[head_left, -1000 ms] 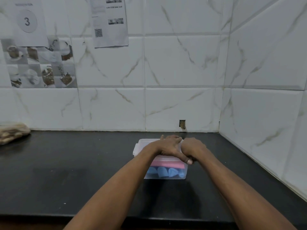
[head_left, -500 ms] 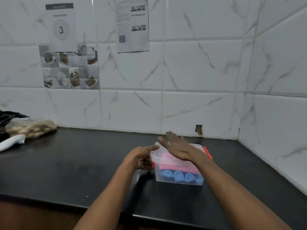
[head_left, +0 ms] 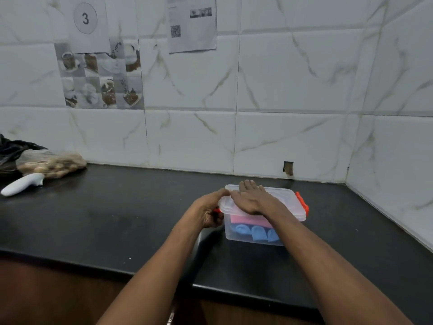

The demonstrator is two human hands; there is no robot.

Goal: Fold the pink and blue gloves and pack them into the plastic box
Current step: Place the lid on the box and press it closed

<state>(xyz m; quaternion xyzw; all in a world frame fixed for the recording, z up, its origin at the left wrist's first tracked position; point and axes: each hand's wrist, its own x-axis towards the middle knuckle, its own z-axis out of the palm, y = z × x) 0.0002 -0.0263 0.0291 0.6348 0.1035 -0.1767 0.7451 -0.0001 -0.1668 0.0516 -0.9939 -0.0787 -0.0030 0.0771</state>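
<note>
Near the right rear corner of the black countertop: a clear, rectangular plastic box stands well in from the front edge, with its translucent lid set on top.
Gloves: a folded pink glove lies over a folded blue glove; both are inside the box and show through its front wall.
Right hand: it lies flat on the lid, fingers straight and close together and pointing toward the back wall; it presses down and holds nothing.
Left hand: it is at the box's left short end, thumb up on the lid's rim and fingers curled round the left orange latch, of which only a sliver shows.
Step in hand: the packing looks done, and this appears to be the clipping of the lid.
Relation that matters: the box's long axis runs left to right along the counter, with a latch at each short end. The right orange latch juts from the far end, to the right of the right wrist and off the line of its fingers. The right hand is the nearer one to it. Whether that latch is snapped down, I cannot tell.
Left edge of the countertop: a clear bag of brown lumps and a white handled tool lie well apart from the box.
</note>
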